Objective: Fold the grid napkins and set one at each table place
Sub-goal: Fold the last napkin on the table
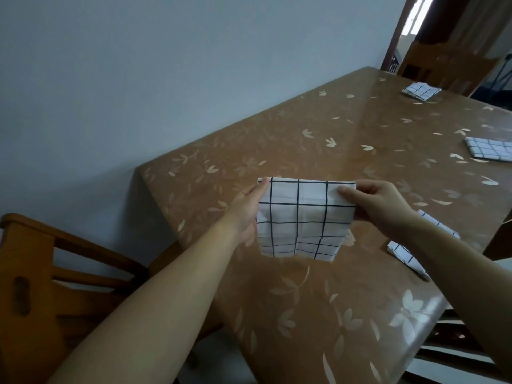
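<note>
A white napkin with a black grid (302,217) hangs folded above the brown table (318,300), held by its top edge. My left hand (246,209) pinches its upper left corner. The upper right corner is pinched by my right hand (379,206). The napkin's lower edge hovers just over the tabletop. Three other grid napkins lie folded on the table: one under my right forearm (401,253), one at the right edge (490,149), one at the far end (421,91).
A wooden chair (41,273) stands at the table's left, against the grey wall. Another chair (448,345) sits at the near right edge. At the far end is a wooden chair back (443,65) before a doorway. The tablecloth is glossy with pale flower prints.
</note>
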`<state>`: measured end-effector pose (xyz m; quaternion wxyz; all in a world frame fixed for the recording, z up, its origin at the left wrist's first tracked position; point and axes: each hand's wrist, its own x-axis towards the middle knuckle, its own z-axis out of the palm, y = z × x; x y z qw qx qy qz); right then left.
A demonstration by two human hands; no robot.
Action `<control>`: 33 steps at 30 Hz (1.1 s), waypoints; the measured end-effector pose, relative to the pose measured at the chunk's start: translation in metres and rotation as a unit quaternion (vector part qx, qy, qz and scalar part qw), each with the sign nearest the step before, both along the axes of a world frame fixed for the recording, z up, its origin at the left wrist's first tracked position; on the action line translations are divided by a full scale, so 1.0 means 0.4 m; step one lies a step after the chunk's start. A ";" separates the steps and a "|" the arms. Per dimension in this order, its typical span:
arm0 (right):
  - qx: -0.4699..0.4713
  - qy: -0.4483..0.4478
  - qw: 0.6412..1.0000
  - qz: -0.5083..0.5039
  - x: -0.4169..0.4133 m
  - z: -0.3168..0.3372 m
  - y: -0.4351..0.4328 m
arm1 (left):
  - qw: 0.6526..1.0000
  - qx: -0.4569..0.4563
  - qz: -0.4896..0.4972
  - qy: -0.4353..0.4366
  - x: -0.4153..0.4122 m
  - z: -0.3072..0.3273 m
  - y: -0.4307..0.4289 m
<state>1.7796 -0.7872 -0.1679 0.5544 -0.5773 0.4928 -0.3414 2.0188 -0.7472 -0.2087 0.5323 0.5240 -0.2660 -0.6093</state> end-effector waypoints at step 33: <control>-0.183 0.550 0.795 0.176 -0.066 -0.542 0.047 | 0.608 -0.020 -0.336 -0.719 -0.208 -0.448 0.017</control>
